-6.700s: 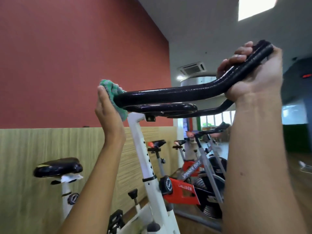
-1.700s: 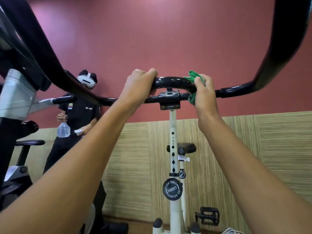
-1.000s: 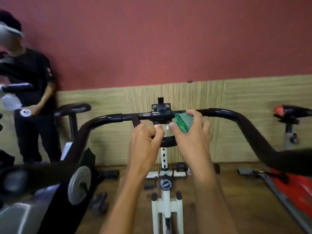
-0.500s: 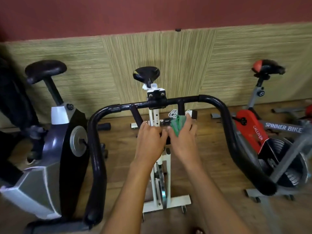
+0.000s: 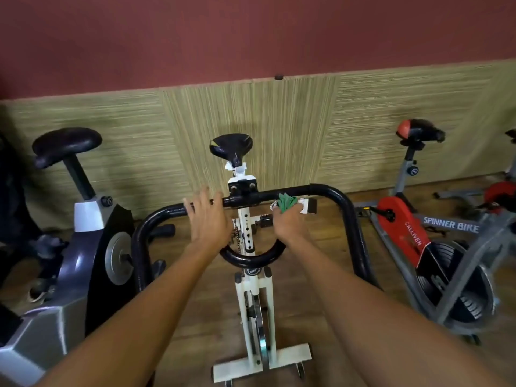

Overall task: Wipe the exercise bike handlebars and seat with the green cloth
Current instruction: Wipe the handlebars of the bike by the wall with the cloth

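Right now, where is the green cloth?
In the head view the green cloth is just right of centre, held in the right hand against the handlebar, right of the white post.

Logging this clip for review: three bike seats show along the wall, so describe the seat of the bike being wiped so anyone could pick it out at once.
Start at the white bike in the middle, whose black handlebars the right hand wipes with the green cloth. Its seat sits straight beyond the bars, against the striped wall panel. It is black with a yellowish patch; the left seat is plain black, the right seat red-tipped.
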`<state>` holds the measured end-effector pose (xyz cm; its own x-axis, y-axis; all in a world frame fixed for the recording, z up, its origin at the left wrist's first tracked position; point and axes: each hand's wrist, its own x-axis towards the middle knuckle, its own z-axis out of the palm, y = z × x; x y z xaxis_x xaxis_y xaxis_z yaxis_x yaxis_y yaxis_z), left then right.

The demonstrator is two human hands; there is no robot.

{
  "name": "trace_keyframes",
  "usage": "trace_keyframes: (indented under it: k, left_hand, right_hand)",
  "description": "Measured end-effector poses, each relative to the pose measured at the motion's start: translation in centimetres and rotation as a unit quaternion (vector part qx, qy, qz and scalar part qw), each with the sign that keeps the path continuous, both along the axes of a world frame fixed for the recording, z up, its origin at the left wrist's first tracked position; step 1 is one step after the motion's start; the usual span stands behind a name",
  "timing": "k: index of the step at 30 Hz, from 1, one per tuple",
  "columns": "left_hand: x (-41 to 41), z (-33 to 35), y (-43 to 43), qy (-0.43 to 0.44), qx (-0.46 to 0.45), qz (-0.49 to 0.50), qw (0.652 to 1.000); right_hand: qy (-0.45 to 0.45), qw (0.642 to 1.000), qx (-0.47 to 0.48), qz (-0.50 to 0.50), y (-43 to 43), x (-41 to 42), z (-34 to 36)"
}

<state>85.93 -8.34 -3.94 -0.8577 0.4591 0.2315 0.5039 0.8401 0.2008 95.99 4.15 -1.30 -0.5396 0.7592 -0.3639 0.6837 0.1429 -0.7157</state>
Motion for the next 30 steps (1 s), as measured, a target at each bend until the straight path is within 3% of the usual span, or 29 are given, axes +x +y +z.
trace_keyframes:
  k: [4, 9, 13, 21, 23, 28, 30]
  left_hand:
    - [0.3, -0.4, 0.7, -0.047, -0.014, -0.007, 0.999]
    - [0.2, -0.8, 1.0, -0.039, -0.035, -0.008, 0.999]
    - [0.0, -0.7, 0.8, -0.024, -0.036, -0.019, 0.999]
    - [-0.3, -0.5, 0.2, -0.032, -0.021, -0.029, 0.999]
    - [-0.3, -0.5, 0.1, -0.037, -0.018, -0.040, 0.998]
    - [-0.6, -0.9, 0.0, -0.044, 0.005, -0.049, 0.998]
    - [-0.8, -1.0, 0.1, -0.048, 0.019, -0.054, 0.997]
  right_hand:
    - [0.018, 0.999, -0.029, 0.013, -0.2, 1.7, 0.0]
    - [0.025, 0.997, -0.069, 0.019, -0.6, 2.3, -1.1]
    - [0.021, 0.999, -0.015, 0.022, 0.5, 0.3, -0.4]
    - [0.016, 0.996, -0.066, 0.066, 2.2, 3.2, 2.3]
    - [0.024, 0.996, -0.024, 0.087, 2.7, 5.3, 4.3]
    - [-0.003, 0.971, 0.229, 0.065, 2.7, 12.9, 7.5]
    - [-0.060, 0.968, 0.240, 0.038, 2.8, 15.0, 6.5]
